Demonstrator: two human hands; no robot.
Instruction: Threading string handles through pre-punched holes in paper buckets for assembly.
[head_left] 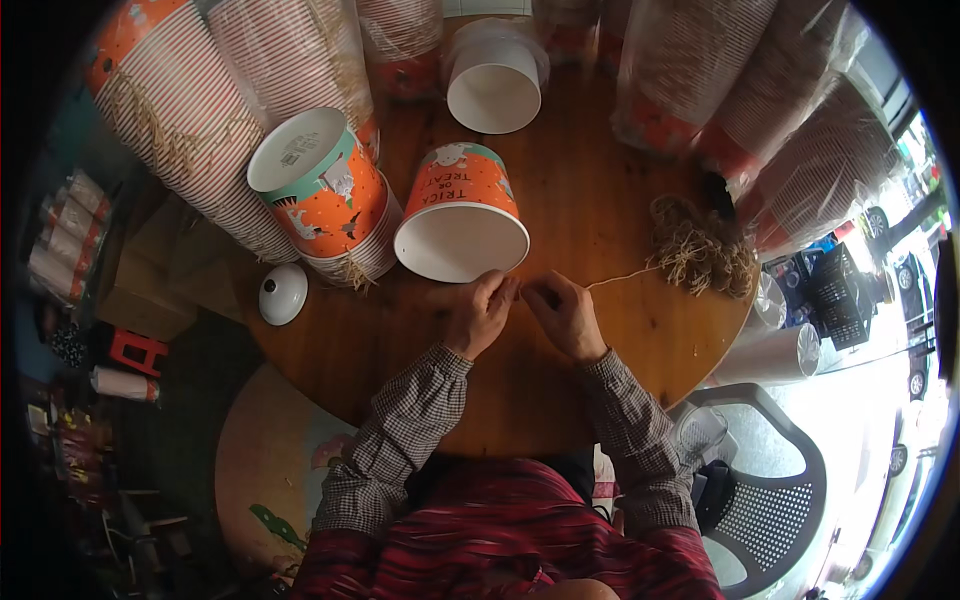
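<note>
An orange printed paper bucket (490, 183) lies on its side, its white open mouth facing me. Just off its near rim is my left hand (482, 314), thumb and fingertips pinched together; whatever they hold is too small to make out. Close beside it, my right hand (566, 316) is closed, fingers curled in. A thin strand of twine (622, 277) runs from behind the right hand to a tangled tan twine bundle (700, 250) at the right. The fingertips of both hands nearly meet.
Left of the bucket, an orange and green bucket (345, 205) sits upside down on a stack. A white lid (284, 294) lies at the table's left edge. Tall nested bucket stacks (175, 100) and plastic-wrapped stacks (690, 60) ring the back. A white tub (494, 98) lies there too. A grey chair (775, 510) stands right.
</note>
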